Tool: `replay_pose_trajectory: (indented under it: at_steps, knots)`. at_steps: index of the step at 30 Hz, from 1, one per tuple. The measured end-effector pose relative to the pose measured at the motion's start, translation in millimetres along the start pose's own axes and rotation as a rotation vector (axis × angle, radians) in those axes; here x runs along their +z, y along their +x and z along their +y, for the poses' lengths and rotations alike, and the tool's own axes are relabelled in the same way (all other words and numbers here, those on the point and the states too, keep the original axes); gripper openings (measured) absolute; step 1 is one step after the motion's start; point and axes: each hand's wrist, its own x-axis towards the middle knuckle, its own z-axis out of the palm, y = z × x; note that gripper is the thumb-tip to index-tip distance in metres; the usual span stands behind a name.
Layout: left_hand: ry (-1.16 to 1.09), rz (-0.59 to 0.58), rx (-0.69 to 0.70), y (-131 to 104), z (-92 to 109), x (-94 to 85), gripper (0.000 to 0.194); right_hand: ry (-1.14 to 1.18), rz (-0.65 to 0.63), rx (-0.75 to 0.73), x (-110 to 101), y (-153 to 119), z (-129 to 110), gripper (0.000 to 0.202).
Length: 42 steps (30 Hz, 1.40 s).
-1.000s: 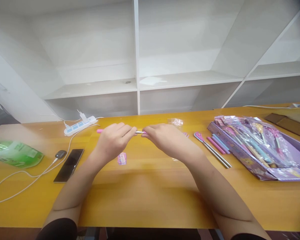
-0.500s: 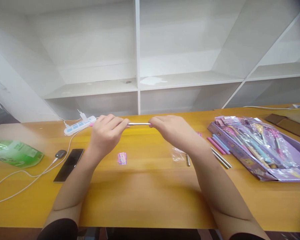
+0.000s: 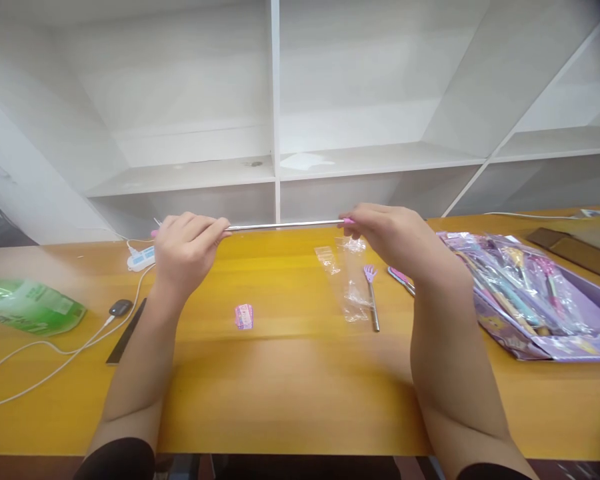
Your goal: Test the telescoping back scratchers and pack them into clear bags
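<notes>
A telescopic back scratcher [image 3: 285,226] is stretched level between my hands, its thin silver rod drawn out. My left hand [image 3: 187,250] is wrapped round the pink handle end, a bit of pink showing past the fist. At the other end, my right hand [image 3: 387,233] pinches the pink tip, whose shape the fingers mostly cover. Below the right hand, a purple claw-shaped back scratcher head on a silver rod [image 3: 373,297] lies on the wooden table [image 3: 290,387]. Beside it are clear plastic wrappers [image 3: 353,293]. A small pink printed card [image 3: 244,317] rests left of centre.
A purple display box [image 3: 580,347] with several bagged back scratchers [image 3: 525,280] stands at right. Blue and pink pieces [image 3: 401,276] lie partly behind my right forearm. At left are a green bag [image 3: 30,307], a phone [image 3: 125,337], a white cable and a power strip [image 3: 141,258].
My hands have moved apart and slightly up, so much more of the silver rod shows between them. Pink now shows at the right hand's fingers. The claw-headed scratcher and wrappers have come into view.
</notes>
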Motion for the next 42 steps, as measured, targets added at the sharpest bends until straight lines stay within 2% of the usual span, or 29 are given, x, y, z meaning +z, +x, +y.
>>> replay_pose_trajectory:
  at_steps: [4,8,11,13,14,17,20,26,29,34,38,42]
  knots:
    - [-0.008,-0.018,-0.063,-6,-18,5.2,0.010,0.080,0.044,0.098,-6,-4,24,0.029]
    - [0.011,-0.002,-0.037,-13,-38,9.9,0.010,0.166,0.091,0.173,-12,-10,46,0.032]
    - [0.019,0.043,-0.032,-18,-62,7.5,0.014,0.183,0.179,0.289,-23,-18,61,0.020]
    - [-0.004,0.030,0.006,-20,-77,4.0,0.014,0.168,0.234,0.384,-30,-25,71,0.014]
    - [-0.018,0.069,0.055,-21,-83,2.4,0.015,0.160,0.256,0.414,-33,-28,74,0.013]
    - [-0.016,0.092,0.067,-21,-92,-0.3,0.012,0.148,0.296,0.412,-39,-36,81,0.013]
    - [-0.029,0.082,0.020,-26,-103,-1.3,0.011,0.135,0.330,0.430,-43,-44,86,0.014]
    - [-0.037,0.089,-0.022,-43,-138,-2.8,0.014,0.095,0.414,0.600,-50,-58,97,0.017]
    - [-0.028,0.101,-0.006,-45,-140,-1.8,0.015,0.061,0.422,0.623,-52,-58,97,0.018]
    - [0.013,0.114,-0.011,-44,-131,-3.4,0.008,0.030,0.411,0.634,-55,-55,90,0.026]
    - [0.011,0.091,-0.031,-41,-122,-9.4,0.007,-0.004,0.498,0.698,-54,-53,91,0.045]
    - [0.025,0.104,-0.024,-34,-110,-16.8,0.003,-0.115,0.618,0.707,-49,-46,98,0.036]
